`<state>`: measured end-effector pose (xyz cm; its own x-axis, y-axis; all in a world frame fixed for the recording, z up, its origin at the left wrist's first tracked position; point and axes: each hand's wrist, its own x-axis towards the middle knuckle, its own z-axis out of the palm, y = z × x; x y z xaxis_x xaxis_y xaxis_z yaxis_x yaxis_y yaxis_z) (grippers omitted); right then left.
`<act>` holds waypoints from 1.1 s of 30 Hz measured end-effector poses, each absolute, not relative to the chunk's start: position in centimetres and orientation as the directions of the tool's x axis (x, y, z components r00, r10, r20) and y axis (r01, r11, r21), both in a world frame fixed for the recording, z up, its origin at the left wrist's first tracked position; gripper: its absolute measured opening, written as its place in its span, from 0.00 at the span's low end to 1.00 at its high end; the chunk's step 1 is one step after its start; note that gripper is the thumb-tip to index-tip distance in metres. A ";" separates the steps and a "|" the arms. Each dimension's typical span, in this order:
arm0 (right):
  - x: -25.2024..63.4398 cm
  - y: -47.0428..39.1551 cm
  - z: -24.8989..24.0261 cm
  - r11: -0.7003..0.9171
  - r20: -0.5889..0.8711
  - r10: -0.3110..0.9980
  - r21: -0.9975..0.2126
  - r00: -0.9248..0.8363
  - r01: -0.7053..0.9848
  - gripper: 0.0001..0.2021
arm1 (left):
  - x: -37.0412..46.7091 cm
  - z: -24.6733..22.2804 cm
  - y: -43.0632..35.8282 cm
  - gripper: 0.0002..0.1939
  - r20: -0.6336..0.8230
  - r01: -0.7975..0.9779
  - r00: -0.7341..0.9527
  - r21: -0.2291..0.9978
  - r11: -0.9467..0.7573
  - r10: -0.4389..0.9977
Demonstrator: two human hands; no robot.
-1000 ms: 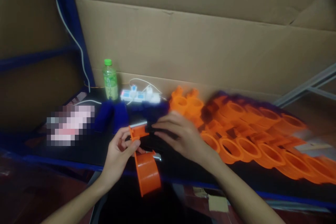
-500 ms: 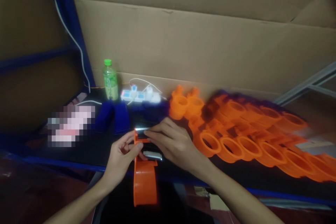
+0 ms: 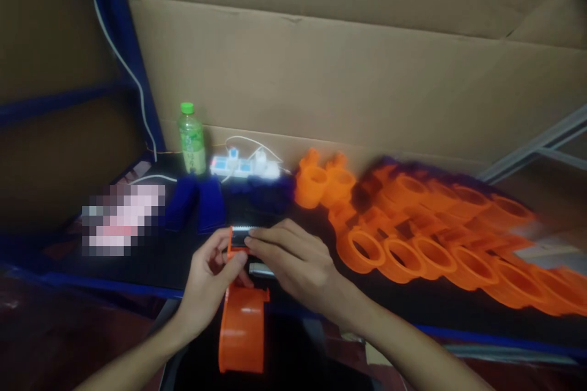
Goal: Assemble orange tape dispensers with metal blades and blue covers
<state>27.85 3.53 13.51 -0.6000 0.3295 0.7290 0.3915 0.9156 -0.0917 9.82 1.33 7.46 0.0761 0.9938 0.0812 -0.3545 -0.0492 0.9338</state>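
Observation:
An orange tape dispenser hangs upright near the front of the table, its round body at the bottom. My left hand is closed around its narrow neck, with the thumb in front. At the top of the dispenser sits a serrated metal blade, teeth facing up. The fingers of my right hand are pressed together on the right part of that blade, covering it. Just under the right fingers shows a silver metal piece; what it belongs to I cannot tell.
Several orange tape dispensers lie in rows on the right of the black table. Blue pieces stand behind my hands. Farther back are a green-capped bottle and a power strip with cables. A cardboard wall closes the back.
The dispenser has shifted slightly left and down, its lower body tilting a little. My right hand has moved slightly left and down with it, and now covers more of the silver piece.

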 end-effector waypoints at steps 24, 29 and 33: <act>28.2 17.4 13.6 0.209 0.214 0.961 -0.156 -0.174 0.965 0.10 | 9.7 8.6 2.0 0.20 -0.151 -0.579 -0.089 0.812 0.072 0.985; 26.8 12.5 14.5 0.348 0.324 0.910 -0.258 -0.258 0.901 0.06 | 10.6 8.7 2.1 0.20 -0.132 -0.642 -0.050 0.764 0.070 0.990; 25.2 7.6 14.5 0.592 0.525 0.779 -0.435 -0.343 0.678 0.02 | 10.8 8.4 2.1 0.17 -0.131 -0.668 -0.020 0.739 0.085 0.991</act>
